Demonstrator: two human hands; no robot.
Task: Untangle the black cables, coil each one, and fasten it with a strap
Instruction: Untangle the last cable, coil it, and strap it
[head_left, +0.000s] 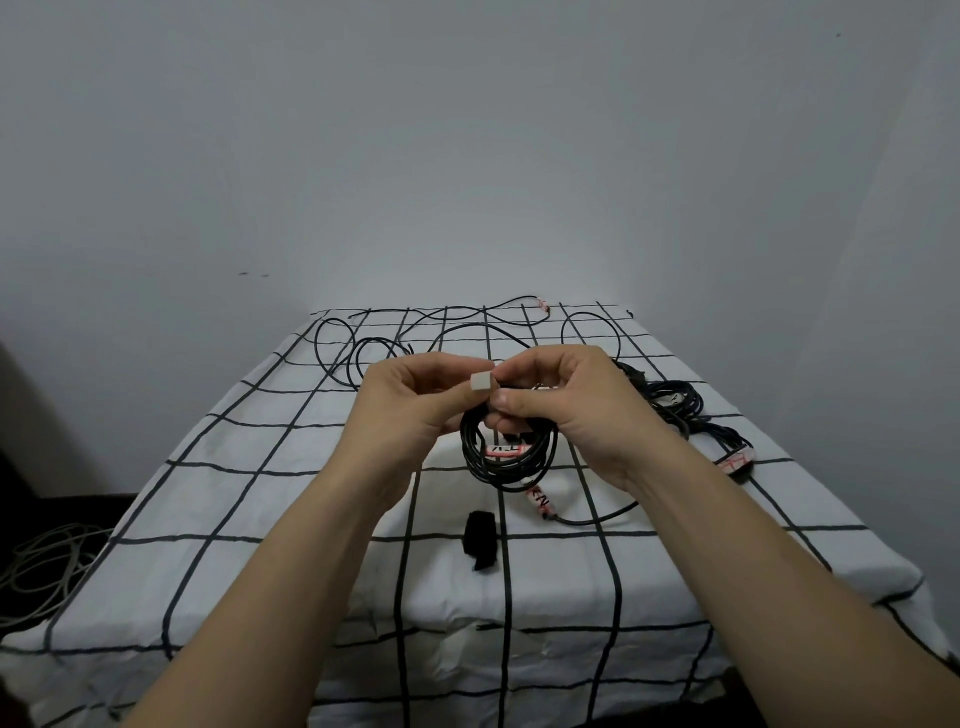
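Findings, in descending order of size.

1. The cloth-covered table (208, 519) carries all the work.
2. A loose cable (467, 326) sprawls uncoiled beyond your grip, on the far side of the table. It is not yet dealt with.
3. A bundled cable (675, 402) lies to the right of your grip and looks finished, though I cannot make out its fastening.
4. The coil (509, 457) hangs directly below your grip, clear of the cloth, with its labelled ends dangling under it.
5. Your right hand (566, 410) pinches the top of the coil between thumb and curled fingers.
6. Your left hand (410, 400), fingers curled, pinches the strap end (480, 387) right at the grip point.
7. A spare strap (480, 540) lies on the cloth below the grip, nearer to you.

Assessment: you are fastening the strap on this coil.

Recommendations:
- Keep the right-hand pinch firm so the loops stay stacked.
- Draw the strap snug round every turn and check that no strand sits outside it.
- Press the end flat onto itself.
- Release the coil only once the strap holds without help.
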